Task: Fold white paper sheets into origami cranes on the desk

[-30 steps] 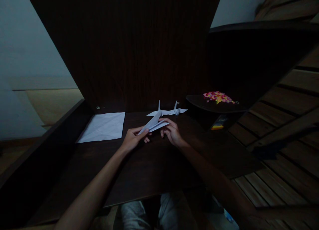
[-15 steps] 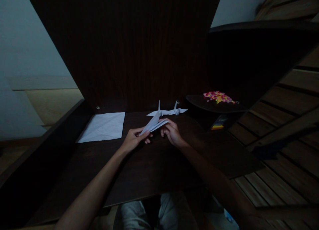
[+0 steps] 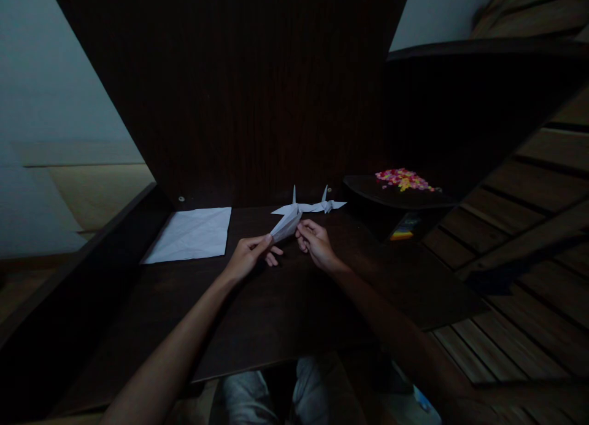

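A folded piece of white paper point(image 3: 287, 225) is held above the dark desk between my two hands. My left hand point(image 3: 251, 253) pinches its lower left end between thumb and fingers. At its right end, the fingertips of my right hand point(image 3: 315, 241) close on the paper's edge. Just behind it, two folded paper cranes point(image 3: 315, 207) stand side by side against the back panel, their thin points upright; the held paper overlaps part of the left one. A creased white sheet point(image 3: 191, 233) lies flat to the left of my hands.
The dark wooden desk point(image 3: 257, 308) has a raised side board point(image 3: 92, 259) at left and a tall back panel point(image 3: 230, 106). On a low corner shelf point(image 3: 368, 189) at right lies a heap of small colourful pieces point(image 3: 405, 179). A small box with a yellow stripe point(image 3: 402, 235) is underneath.
The held paper has turned and its long flaps have come together into a more compact shape. My right fingers have shifted slightly left and now pinch its right end.
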Tool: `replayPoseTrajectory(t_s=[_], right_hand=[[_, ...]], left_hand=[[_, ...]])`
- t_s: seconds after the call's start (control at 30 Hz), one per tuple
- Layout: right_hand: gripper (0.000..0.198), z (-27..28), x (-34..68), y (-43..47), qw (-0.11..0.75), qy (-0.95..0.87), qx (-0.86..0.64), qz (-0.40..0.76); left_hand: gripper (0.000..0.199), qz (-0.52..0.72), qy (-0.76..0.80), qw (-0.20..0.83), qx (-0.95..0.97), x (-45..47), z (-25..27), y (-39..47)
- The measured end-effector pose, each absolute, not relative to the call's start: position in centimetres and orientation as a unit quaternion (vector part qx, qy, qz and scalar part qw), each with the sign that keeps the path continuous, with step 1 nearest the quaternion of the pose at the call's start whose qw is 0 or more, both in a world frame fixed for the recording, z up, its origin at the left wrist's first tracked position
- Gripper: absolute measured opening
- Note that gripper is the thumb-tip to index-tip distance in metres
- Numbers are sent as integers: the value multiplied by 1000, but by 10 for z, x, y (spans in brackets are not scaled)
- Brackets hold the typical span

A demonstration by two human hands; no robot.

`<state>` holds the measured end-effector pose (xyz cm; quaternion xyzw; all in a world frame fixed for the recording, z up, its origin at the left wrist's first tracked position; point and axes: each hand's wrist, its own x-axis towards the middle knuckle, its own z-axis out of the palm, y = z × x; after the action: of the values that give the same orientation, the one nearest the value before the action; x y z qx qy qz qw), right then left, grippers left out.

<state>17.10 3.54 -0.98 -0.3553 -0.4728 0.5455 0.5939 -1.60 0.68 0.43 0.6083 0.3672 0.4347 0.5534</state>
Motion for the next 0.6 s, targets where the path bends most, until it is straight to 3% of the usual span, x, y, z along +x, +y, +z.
replayPoseTrajectory(t_s=[0.6], right_hand=[[28, -10, 172, 34, 580, -476, -347, 562]], left_hand=[[44, 463, 355, 574, 575, -17, 2, 8]])
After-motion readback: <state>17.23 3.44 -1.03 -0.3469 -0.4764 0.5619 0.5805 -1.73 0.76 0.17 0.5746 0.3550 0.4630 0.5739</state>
